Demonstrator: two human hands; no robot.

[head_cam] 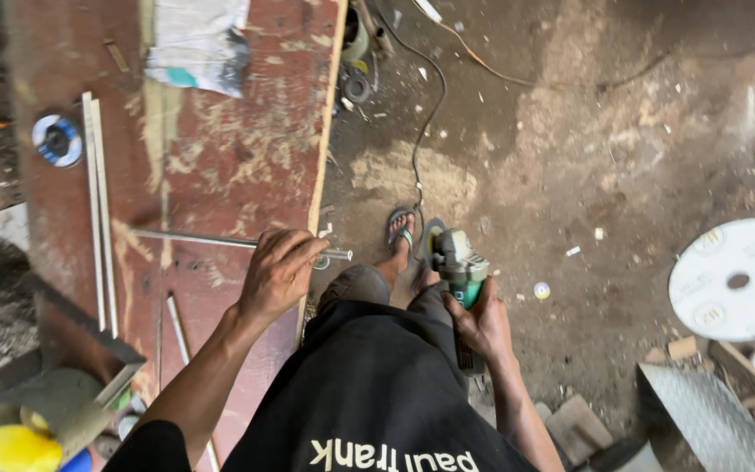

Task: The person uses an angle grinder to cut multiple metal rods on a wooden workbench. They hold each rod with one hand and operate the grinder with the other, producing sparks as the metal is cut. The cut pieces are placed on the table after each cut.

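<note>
Rod position: a thin grey metal rod (220, 239) lies flat on the worn red desk (220, 131), its right end sticking out just past the desk's right edge
Rod axis: runs left to right across the view, nearly level, dipping slightly toward the right
Left hand (277, 273): grip closed over the rod close to its overhanging end, fingers curled on top, pressing it to the desk
Right hand (481, 325): grip wrapped tight on the body of a green angle grinder (456, 262), held low over the dirt floor (622, 149), disc end pointing to the far side
Key relation: the rod's free end lies left of the grinder and a little farther away, with the person's leg and sandalled foot between; the left hand is by far the nearer
Rod look: slim, straight, dull silver, round in section as far as can be told
Nearby: two pale flat strips (98, 201) lie lengthwise on the desk's left; a black cord (425, 122) trails away from the grinder
</note>
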